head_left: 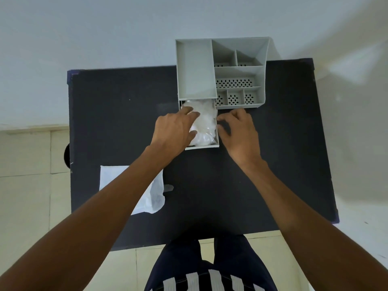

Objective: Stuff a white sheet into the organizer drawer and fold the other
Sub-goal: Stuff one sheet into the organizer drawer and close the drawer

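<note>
Grey plastic desk organizer [220, 70] sits at the far edge of the black table [117, 122], a bit right of centre. Its drawer [202, 146] is pulled out toward you from under the left section. Crumpled white sheet [204, 120] fills the drawer, bunched and rising about to the rim.

Your left hand [175, 131] is over the drawer's left side, palm down, fingers spread and pressing onto the sheet, not clamped around it. Your right hand [239, 131] is at the drawer's right wall, fingers loosely curled, fingertips [220, 118] at the sheet's right edge. Can't tell whether it's pinching the sheet, touching the wall, or neither.

Organizer top: one long plain compartment on the left, above the drawer. On the right, two small cells at the back, one wide cell in the middle, three small cells in front, all with perforated floors. Nothing visible in any of them.

Second white sheet [157, 192] lies flat toward the near left corner of the table, partly hidden under your left forearm. It's well apart from the organizer. Right edge looks slightly rumpled, not folded.

Table top is matte black with worn edges. Far edge is against a pale blue-grey wall [105, 28]. Floor is cream tile [27, 185], seen left of the table and in front of it.
</note>
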